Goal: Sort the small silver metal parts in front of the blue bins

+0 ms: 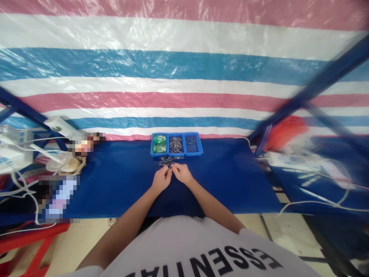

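My left hand (162,178) and my right hand (182,172) meet fingertip to fingertip over the blue table, both with fingers pinched together. What they hold between them is too small to make out. Just beyond the fingertips lies a loose pile of thin dark metal pieces (165,161). Behind the pile stand three joined blue trays. The left tray (159,155) holds green-and-clear packets, the middle tray (176,155) many short metal pieces, and the right tray (201,148) fewer thin metal pieces.
Cables, a white roll (62,127) and other items crowd the table's left end. Blue frame bars slope at both sides. To the right are an orange-red bag (286,132), a white power strip and cables. A striped sheet (178,102) hangs behind the blue table (230,181).
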### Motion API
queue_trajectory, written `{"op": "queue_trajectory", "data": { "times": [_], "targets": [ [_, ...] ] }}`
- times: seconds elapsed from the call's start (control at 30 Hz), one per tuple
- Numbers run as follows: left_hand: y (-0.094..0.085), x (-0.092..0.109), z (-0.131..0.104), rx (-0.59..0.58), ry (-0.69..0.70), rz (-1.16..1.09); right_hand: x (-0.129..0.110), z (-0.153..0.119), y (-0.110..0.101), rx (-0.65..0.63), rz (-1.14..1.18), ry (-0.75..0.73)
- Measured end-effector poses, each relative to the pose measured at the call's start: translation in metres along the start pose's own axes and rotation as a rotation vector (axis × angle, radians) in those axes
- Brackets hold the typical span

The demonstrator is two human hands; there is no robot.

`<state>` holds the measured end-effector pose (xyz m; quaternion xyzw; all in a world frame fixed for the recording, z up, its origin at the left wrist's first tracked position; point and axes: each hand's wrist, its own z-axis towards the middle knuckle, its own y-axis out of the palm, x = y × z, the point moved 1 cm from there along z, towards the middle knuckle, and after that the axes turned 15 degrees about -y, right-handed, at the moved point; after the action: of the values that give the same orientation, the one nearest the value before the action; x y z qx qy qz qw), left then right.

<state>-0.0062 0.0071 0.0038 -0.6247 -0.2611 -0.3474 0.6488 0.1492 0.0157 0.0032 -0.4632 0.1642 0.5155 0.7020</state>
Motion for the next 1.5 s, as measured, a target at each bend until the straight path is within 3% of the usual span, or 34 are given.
{"op": "queue_trajectory", "data": {
  "times": [0.3, 0.97, 1.5],
  "targets": [
    [0.001, -0.001, -0.001, 0.017, 0.023, -0.02, 0.002, -0.002, 0.002, -0.01, 0.036, 0.027],
    [-0.002, 0.001, -0.007, 0.075, 0.072, 0.006, -0.009, -0.009, 0.002, -0.039, -0.174, -0.13],
    [0.002, -0.006, -0.012, 0.134, 0.118, 0.045, -0.005, -0.014, 0.004, -0.027, -0.161, -0.223]
  ]
}}
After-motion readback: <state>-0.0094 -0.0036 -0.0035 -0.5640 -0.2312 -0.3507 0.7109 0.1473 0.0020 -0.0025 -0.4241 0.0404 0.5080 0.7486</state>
